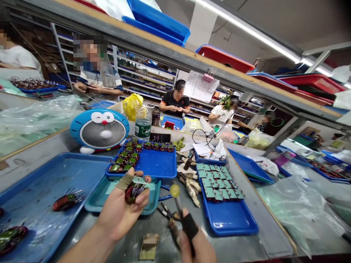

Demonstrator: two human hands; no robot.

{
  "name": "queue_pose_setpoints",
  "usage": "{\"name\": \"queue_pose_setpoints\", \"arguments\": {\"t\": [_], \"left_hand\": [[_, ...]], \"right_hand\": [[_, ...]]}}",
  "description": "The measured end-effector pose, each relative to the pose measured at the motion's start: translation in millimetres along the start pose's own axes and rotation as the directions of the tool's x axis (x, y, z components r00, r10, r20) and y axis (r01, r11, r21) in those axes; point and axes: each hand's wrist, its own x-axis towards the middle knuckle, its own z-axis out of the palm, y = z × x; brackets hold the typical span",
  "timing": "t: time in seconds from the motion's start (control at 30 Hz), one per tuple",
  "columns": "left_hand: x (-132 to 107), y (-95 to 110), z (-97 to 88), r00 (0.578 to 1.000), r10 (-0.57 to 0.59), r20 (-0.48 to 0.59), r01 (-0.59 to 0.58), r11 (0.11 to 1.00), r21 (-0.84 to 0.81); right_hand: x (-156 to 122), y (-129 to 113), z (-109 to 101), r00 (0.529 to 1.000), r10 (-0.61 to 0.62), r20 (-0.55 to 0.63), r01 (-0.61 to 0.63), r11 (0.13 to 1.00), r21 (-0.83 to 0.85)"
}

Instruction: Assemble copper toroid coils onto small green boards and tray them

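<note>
In the head view the left hand [120, 213] is raised over the bench, its fingers curled shut around a coil [132, 194]. This dark red wound ring sits between the taped thumb [124, 181] and the fingertips. A small green plate [139, 180] rests on top of the coil, just beside the thumb tip. The right hand [196, 246] comes in from the bottom edge (one finger wears a black sleeve) and pinches a thin tool [178, 206]. The tool stands nearly upright, and its round yellow tip [174, 190] is near the coil on its right, not touching it. Under the left hand lies a teal tray [94, 204]. Behind that, a blue tray [159, 166] carries rows of similar coils. To the right a second blue tray [233, 223] holds rows of green plates [218, 180]. A large blue tray [33, 182] on the left bears a loose coil [67, 201]. A cartoon-faced fan [100, 129] and a water bottle [143, 126] stand at the back of the bench, and other people sit at work beyond them.
</note>
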Motion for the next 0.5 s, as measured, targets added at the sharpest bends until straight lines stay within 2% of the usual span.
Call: {"name": "queue_pose_setpoints", "arguments": {"t": [0.13,0.23,0.33,0.5], "left_hand": [[1.9,7.0,-3.4,0.999,-0.013,-0.037,0.012,0.999,-0.035],[2.2,8.2,-9.5,0.998,-0.007,-0.068,0.005,1.000,-0.027],[3.1,7.2,-16.4,0.995,0.018,-0.097,-0.016,1.000,0.015],[7.2,4.2,-21.4,0.994,0.016,-0.110,-0.014,1.000,0.024]], "right_hand": [[3.8,71.4,-13.0,0.989,0.076,0.129,-0.048,0.977,-0.206],[0.4,97.4,-20.6,0.981,0.116,0.157,-0.067,0.956,-0.286],[-4.2,84.3,-13.5,0.978,0.150,0.145,-0.096,0.940,-0.328],[5.2,33.8,30.2,0.960,0.142,0.240,-0.069,0.955,-0.290]]}}
